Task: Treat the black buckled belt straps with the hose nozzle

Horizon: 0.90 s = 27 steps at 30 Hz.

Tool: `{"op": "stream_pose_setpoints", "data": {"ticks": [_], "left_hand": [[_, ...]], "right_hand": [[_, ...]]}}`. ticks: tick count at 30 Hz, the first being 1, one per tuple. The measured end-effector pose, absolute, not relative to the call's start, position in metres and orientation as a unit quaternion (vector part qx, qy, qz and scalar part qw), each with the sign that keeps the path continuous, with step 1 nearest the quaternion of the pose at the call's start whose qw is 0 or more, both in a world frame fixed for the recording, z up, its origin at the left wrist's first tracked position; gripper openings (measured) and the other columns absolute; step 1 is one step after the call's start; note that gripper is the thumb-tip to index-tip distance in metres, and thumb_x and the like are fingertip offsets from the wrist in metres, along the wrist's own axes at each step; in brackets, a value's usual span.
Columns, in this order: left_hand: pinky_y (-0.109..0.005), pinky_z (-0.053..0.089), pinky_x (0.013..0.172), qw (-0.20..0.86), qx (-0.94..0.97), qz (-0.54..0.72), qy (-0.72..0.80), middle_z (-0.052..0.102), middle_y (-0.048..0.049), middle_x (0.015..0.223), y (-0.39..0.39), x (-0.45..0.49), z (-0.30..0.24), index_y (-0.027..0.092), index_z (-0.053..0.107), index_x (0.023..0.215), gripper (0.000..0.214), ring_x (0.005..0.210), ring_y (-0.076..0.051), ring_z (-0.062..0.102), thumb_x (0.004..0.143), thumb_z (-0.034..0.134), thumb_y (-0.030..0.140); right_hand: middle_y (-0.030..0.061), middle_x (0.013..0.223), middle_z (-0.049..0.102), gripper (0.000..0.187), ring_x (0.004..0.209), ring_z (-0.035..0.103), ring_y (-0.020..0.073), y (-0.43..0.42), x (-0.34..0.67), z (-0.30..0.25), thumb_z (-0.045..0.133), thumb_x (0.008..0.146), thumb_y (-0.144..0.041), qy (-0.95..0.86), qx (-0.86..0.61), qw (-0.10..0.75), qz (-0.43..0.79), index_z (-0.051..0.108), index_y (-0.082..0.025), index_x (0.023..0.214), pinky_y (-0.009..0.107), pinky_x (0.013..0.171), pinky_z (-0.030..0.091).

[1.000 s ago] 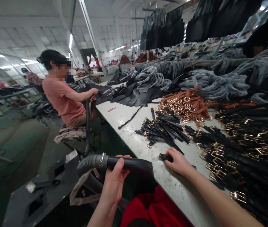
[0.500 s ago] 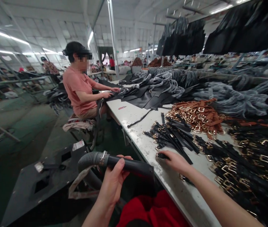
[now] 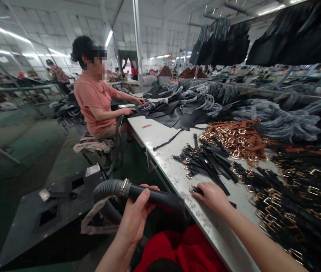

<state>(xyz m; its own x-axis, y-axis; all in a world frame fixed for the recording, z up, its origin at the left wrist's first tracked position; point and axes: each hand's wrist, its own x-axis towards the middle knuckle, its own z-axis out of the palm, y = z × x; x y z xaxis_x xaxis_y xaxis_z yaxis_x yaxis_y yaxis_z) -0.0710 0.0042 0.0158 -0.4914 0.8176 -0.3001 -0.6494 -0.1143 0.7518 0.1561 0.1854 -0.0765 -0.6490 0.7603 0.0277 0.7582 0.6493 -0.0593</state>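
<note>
My left hand (image 3: 140,206) is wrapped round the black nozzle (image 3: 160,199) of a grey ribbed hose (image 3: 106,189), held beside the table edge with its flat mouth pointing right. On the table, my right hand (image 3: 212,194) is closed over a black buckle strap (image 3: 196,190); its gold buckle sticks out past the fingertips and the rest is mostly under the hand. Just beyond lies a fanned bunch of black buckle straps (image 3: 205,160). Farther right spreads a large heap of black straps with gold buckles (image 3: 293,200).
A pile of brown buckle straps (image 3: 239,138) and grey-wrapped handles (image 3: 279,117) lie farther back on the white table (image 3: 163,132). A co-worker (image 3: 95,98) sits at the far left side, handling black pieces. A black metal box (image 3: 55,215) stands at lower left.
My right hand has shifted slightly right across the table with the strap. The hose nozzle stays nearly in place. The co-worker's hands have moved a little.
</note>
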Motion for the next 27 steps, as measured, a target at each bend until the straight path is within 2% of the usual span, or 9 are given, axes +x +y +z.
{"op": "stream_pose_setpoints", "data": {"ticks": [2, 4, 8, 13, 16, 22, 27], "left_hand": [[-0.038, 0.052, 0.083, 0.498, 0.095, 0.739, 0.444, 0.073, -0.0068, 0.089, 0.003, -0.070, 0.016, 0.017, 0.060, 0.092, 0.036, 0.091, -0.022, 0.067, 0.066, 0.079, 0.034], [-0.038, 0.051, 0.084, 0.498, 0.096, 0.736, 0.448, 0.073, -0.0070, 0.090, 0.001, -0.069, 0.017, 0.017, 0.060, 0.092, 0.036, 0.092, -0.022, 0.067, 0.066, 0.078, 0.035], [-0.040, 0.051, 0.084, 0.499, 0.096, 0.731, 0.456, 0.073, -0.0075, 0.089, 0.002, -0.065, 0.017, 0.018, 0.060, 0.092, 0.037, 0.091, -0.023, 0.067, 0.065, 0.078, 0.034], [-0.041, 0.051, 0.084, 0.507, 0.111, 0.718, 0.465, 0.072, -0.0068, 0.089, 0.008, -0.054, 0.018, 0.018, 0.060, 0.091, 0.036, 0.092, -0.024, 0.067, 0.066, 0.078, 0.035], [-0.041, 0.051, 0.084, 0.512, 0.120, 0.710, 0.469, 0.072, -0.0063, 0.089, 0.013, -0.049, 0.017, 0.018, 0.059, 0.092, 0.035, 0.091, -0.024, 0.067, 0.066, 0.077, 0.035], [-0.039, 0.050, 0.084, 0.500, 0.156, 0.705, 0.477, 0.073, -0.0063, 0.091, 0.035, -0.041, 0.013, 0.019, 0.059, 0.092, 0.034, 0.091, -0.022, 0.067, 0.067, 0.077, 0.034], [-0.036, 0.050, 0.081, 0.467, 0.234, 0.692, 0.499, 0.072, -0.0068, 0.091, 0.082, -0.009, 0.005, 0.017, 0.064, 0.085, 0.029, 0.088, -0.022, 0.065, 0.065, 0.076, 0.035]], "right_hand": [[0.0099, 0.099, 0.067, 0.041, 0.095, 0.059, 0.0264, 0.187, 0.162, -0.077, 0.058, 0.080, -0.052, -0.909, -0.411, 0.055, 0.027, 0.064, -0.019, 0.105, 0.036, 0.082, 0.041], [0.0101, 0.107, 0.066, 0.046, 0.101, 0.056, 0.0279, 0.186, 0.170, -0.078, 0.062, 0.077, -0.048, -0.903, -0.421, 0.076, 0.037, 0.062, -0.020, 0.113, 0.039, 0.086, 0.040], [0.0086, 0.110, 0.064, 0.034, 0.099, 0.057, 0.0255, 0.182, 0.188, -0.085, 0.056, 0.081, -0.037, -0.865, -0.470, 0.105, 0.140, 0.067, -0.021, 0.109, 0.039, 0.088, 0.042], [0.0059, 0.102, 0.061, 0.037, 0.099, 0.058, 0.0226, 0.181, 0.196, -0.104, 0.054, 0.080, -0.041, -0.815, -0.485, 0.182, 0.260, 0.066, -0.024, 0.111, 0.036, 0.089, 0.043], [0.0046, 0.097, 0.060, 0.034, 0.093, 0.058, 0.0214, 0.182, 0.195, -0.109, 0.054, 0.079, -0.040, -0.809, -0.486, 0.193, 0.268, 0.068, -0.024, 0.105, 0.036, 0.085, 0.044], [0.0068, 0.096, 0.061, 0.027, 0.093, 0.056, 0.0201, 0.180, 0.194, -0.104, 0.051, 0.074, -0.023, -0.816, -0.490, 0.206, 0.227, 0.063, -0.017, 0.097, 0.033, 0.086, 0.042], [0.0078, 0.097, 0.061, 0.024, 0.094, 0.055, 0.0203, 0.179, 0.193, -0.102, 0.046, 0.081, -0.025, -0.820, -0.481, 0.205, 0.234, 0.063, -0.017, 0.097, 0.033, 0.086, 0.041]]}}
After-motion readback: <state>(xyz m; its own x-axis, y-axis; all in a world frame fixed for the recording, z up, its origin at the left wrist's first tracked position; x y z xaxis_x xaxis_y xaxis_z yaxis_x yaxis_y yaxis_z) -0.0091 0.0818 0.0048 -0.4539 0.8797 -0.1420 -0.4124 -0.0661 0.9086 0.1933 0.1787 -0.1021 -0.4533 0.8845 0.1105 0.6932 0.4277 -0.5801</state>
